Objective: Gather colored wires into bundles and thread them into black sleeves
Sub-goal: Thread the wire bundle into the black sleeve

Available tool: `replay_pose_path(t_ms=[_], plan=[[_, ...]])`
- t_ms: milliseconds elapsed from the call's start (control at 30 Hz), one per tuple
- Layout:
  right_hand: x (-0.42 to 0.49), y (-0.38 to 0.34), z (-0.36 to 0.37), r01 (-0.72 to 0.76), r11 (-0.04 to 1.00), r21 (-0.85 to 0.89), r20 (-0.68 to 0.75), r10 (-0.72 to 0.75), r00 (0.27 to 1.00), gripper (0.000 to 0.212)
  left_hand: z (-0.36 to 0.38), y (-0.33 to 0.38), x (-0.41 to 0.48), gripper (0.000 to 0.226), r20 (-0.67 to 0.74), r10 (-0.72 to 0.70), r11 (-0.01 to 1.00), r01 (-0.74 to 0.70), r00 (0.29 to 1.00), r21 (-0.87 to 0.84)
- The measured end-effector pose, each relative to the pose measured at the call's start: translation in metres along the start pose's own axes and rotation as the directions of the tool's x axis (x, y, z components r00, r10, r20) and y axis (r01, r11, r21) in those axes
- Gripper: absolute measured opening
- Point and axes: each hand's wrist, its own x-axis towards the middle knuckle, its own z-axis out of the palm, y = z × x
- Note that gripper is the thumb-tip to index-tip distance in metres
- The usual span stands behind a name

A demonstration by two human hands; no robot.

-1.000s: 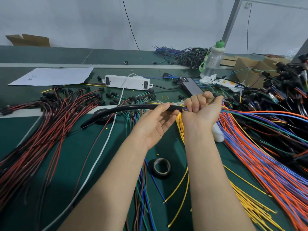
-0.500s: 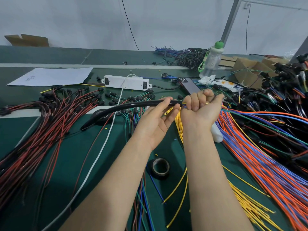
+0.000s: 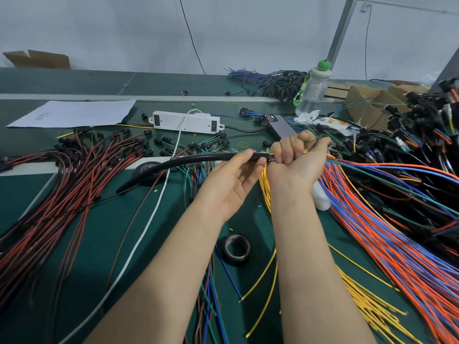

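The left hand (image 3: 233, 181) is turned palm toward the camera and pinches one end of a long black flexible sleeve (image 3: 188, 162), thumb on top and fingers underneath. From that grip the sleeve arcs away to the left of the hand and droops to the dark green table mat (image 3: 94, 234), passing over a flat roll of black tape (image 3: 145, 168). The right hand (image 3: 296, 165) sits just beside the left, almost touching it, and is closed in a fist round a bundle of coloured wires (image 3: 352, 167). The bundle's tips meet the mouth of the sleeve in the narrow gap between the hands; whether any tip is already inside cannot be told. To the right of the fist the bundle runs off in green, blue and orange strands. A sheaf of thin yellow wires (image 3: 264, 184) shows between the two wrists and hangs toward the mat. Below the hands, between the forearms, stands a second roll of black tape (image 3: 237, 248). Well to the left of the left hand lies a spread of red and black wires with black plugs (image 3: 64, 194), and a white cable (image 3: 149, 219) crosses under the sleeve. Beyond the hands are a white rectangular plastic box (image 3: 186, 121), a dark smartphone (image 3: 282, 126) and a clear plastic bottle with a green cap (image 3: 314, 91). To the right of the right forearm lies a mass of orange and blue wires (image 3: 387, 234), and a white cylinder (image 3: 321, 201) lies behind the right wrist.
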Motion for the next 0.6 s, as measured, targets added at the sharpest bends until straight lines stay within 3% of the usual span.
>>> replay_pose_path(t_ms=[200, 367, 600], plan=[[0.0000, 0.0026, 0.0000, 0.002, 1.000, -0.005, 0.012, -0.002, 1.000, 0.054, 0.0016, 0.0018, -0.0007, 0.010, -0.007, -0.027, 0.998, 0.026, 1.000, -0.061], [0.0007, 0.0015, -0.0004, 0.028, 0.998, -0.052, 0.032, -0.026, 0.999, 0.054, 0.0005, 0.0023, 0.0003, 0.006, -0.012, -0.047, 0.999, 0.048, 0.999, 0.022], [-0.0012, 0.0042, 0.0017, 0.028, 0.998, -0.050, 0.044, -0.026, 0.999, 0.054, 0.0037, 0.0045, -0.0015, 0.010, 0.040, -0.003, 1.000, 0.003, 0.999, 0.008]])
